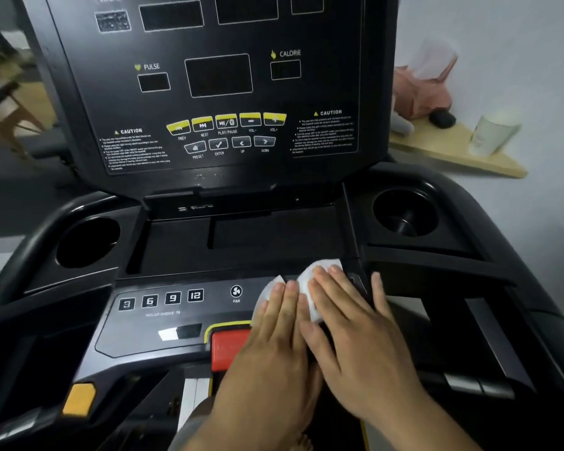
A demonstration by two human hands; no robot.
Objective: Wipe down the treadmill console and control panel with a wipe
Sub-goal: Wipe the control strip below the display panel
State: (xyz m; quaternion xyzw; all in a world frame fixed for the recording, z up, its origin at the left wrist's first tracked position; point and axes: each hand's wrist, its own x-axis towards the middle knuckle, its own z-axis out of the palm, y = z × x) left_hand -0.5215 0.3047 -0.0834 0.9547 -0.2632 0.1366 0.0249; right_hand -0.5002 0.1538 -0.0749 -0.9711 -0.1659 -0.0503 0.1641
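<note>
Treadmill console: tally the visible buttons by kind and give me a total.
Yellow media buttons: 5
Dark menu buttons: 4
Numbered incline buttons: 4
Fan button: 1
Red button: 1
Total: 15
The left hand, right hand and wipe cover the right part of the panel; any buttons there are uncounted.

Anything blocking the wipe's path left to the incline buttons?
Nothing visible does. The left hand and right hand press the wipe on the control panel; only the flat fan button lies between.
</note>
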